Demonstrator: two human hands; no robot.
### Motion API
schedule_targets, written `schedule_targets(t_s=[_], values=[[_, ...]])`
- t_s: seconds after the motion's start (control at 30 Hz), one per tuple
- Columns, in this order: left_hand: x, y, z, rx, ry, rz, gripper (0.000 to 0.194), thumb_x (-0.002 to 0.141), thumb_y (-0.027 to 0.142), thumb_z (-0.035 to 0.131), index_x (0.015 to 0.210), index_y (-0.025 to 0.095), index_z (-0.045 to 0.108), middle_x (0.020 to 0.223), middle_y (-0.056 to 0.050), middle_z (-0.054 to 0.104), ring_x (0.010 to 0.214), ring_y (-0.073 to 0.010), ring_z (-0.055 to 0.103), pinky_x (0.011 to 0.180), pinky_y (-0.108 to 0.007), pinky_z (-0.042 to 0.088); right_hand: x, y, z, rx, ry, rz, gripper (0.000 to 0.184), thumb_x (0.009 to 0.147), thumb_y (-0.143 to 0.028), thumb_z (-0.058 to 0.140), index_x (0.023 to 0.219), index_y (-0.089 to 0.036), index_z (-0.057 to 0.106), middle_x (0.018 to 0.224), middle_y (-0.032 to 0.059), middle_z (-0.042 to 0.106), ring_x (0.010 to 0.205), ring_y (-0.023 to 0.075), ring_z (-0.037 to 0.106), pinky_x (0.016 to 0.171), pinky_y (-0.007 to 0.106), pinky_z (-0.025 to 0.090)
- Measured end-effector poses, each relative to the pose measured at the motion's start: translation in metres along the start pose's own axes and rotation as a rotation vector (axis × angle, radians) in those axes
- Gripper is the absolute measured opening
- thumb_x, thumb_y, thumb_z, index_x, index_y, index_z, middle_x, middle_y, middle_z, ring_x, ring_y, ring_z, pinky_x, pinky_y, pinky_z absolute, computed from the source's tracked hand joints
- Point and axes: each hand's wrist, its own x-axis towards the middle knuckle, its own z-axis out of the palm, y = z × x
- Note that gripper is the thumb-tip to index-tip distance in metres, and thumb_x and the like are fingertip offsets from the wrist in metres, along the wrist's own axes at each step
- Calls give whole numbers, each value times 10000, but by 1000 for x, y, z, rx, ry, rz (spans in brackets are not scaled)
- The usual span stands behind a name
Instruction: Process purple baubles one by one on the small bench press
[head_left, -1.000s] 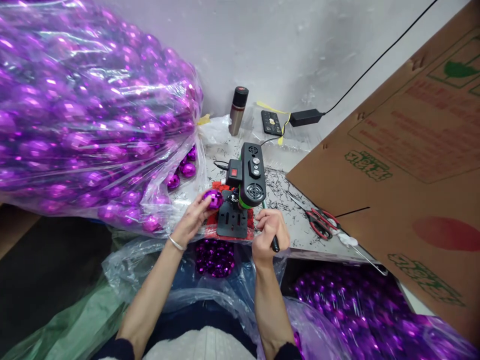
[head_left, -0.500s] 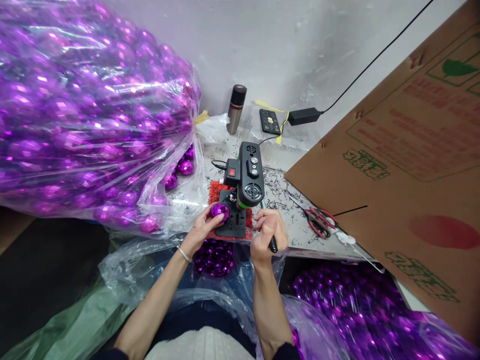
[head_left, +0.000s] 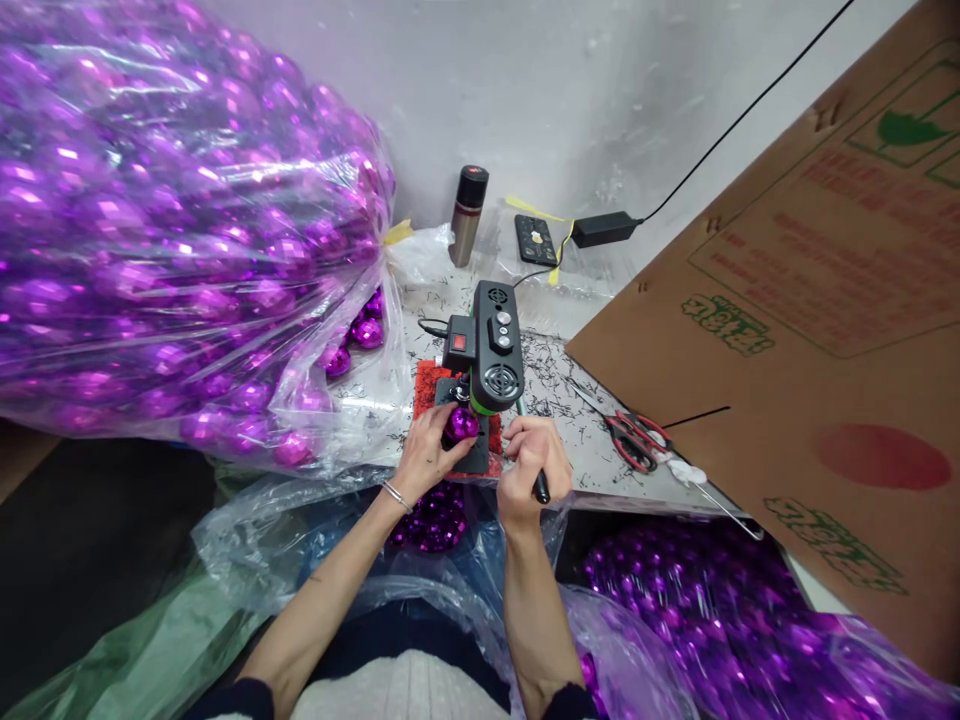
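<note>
My left hand (head_left: pixel 427 452) holds a shiny purple ball (head_left: pixel 460 424) on the black base plate under the head of a small black bench drill (head_left: pixel 491 350). My right hand (head_left: pixel 529 462) is closed round the drill's black lever handle (head_left: pixel 540 490), just right of the base. The drill stands on a red mat (head_left: pixel 427 382) near the front edge of a grey table (head_left: pixel 592 465) strewn with black shavings.
A huge clear bag of purple balls (head_left: pixel 172 230) fills the left. More purple balls lie in bags below the table (head_left: pixel 705 610) and between my arms (head_left: pixel 431 520). Red scissors (head_left: pixel 637 440), a flask (head_left: pixel 466 215), a remote (head_left: pixel 534 239), a power brick (head_left: pixel 604 229) and a leaning cardboard sheet (head_left: pixel 810 330) are to the right and behind.
My left hand carried the purple ball from left of the drill rightward and down onto the base plate under the drill head. The right hand stayed on the lever.
</note>
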Motion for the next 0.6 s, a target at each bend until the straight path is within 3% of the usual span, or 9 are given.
schedule_targets(t_s=[0.2, 0.6], values=[[-2, -6, 18, 1, 67, 39, 568, 939, 448, 765, 1436, 226, 603, 1351, -132, 738, 1266, -323, 703, 1104, -507, 549, 0, 0, -2, -10, -24, -13, 359, 1068, -182, 431, 726, -232, 530, 689, -24, 590, 678, 130, 615, 642, 288, 462], [-3, -8, 18, -8, 55, 73, 564, 950, 462, 756, 1428, 204, 604, 1336, -140, 740, 1243, -316, 708, 1073, -479, 560, -40, 32, 6, -41, 23, -95, 360, 1068, -197, 373, 745, -234, 527, 757, -7, 615, 694, 137, 630, 669, 318, 506]])
